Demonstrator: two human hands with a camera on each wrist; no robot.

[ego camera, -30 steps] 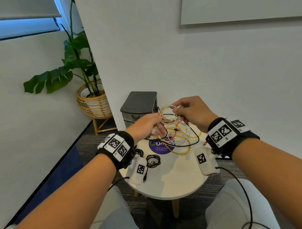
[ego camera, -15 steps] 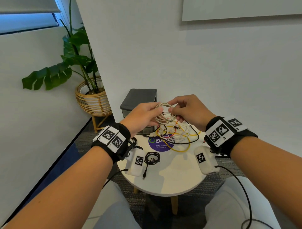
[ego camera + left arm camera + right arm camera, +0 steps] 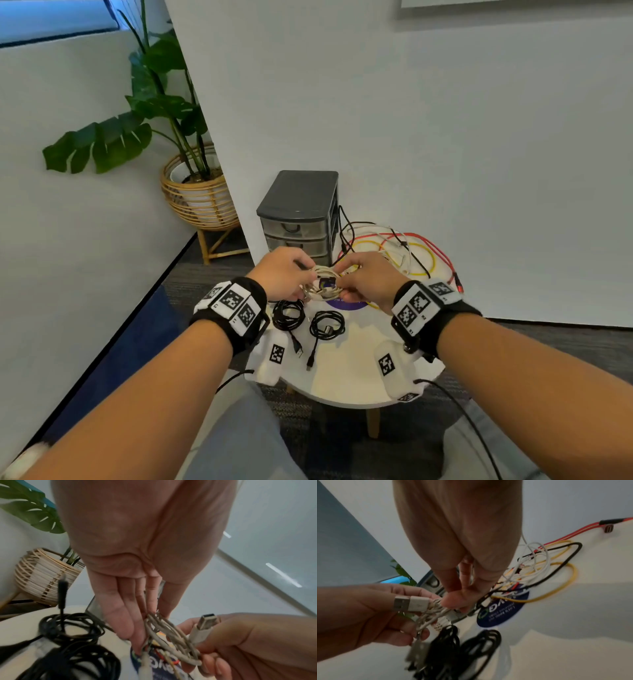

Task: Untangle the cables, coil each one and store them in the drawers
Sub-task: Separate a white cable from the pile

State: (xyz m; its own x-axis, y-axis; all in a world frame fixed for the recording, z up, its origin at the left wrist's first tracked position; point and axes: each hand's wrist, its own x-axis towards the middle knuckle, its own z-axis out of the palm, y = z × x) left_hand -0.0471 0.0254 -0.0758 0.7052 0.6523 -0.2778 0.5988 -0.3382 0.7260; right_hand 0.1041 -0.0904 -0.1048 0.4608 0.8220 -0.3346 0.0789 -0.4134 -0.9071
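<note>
Both hands hold a small coil of beige cable [image 3: 321, 287] just above the round white table [image 3: 356, 383]. My left hand [image 3: 305, 278] pinches the coil's left side, thumb against fingers [image 3: 150, 614]. My right hand [image 3: 342, 275] pinches its right side [image 3: 455, 602]. A USB plug [image 3: 410, 603] sticks out of the coil between the hands [image 3: 205, 624]. Behind the right hand lies a tangle of red, yellow, white and black cables [image 3: 394, 248]. Two coiled black cables [image 3: 289, 313] [image 3: 327, 324] lie on the table under the hands. The grey drawer unit [image 3: 298, 209] stands behind, drawers closed.
A purple round sticker [image 3: 503, 609] is on the tabletop under the tangle. The white wall rises right behind the table. A potted plant in a rattan stand [image 3: 198, 192] is on the floor to the left. My knees sit below the table's near edge.
My left hand has come up from the cable's tail to the coil, so both hands now meet on it. The coil has come lower and nearer me, off the tangle.
</note>
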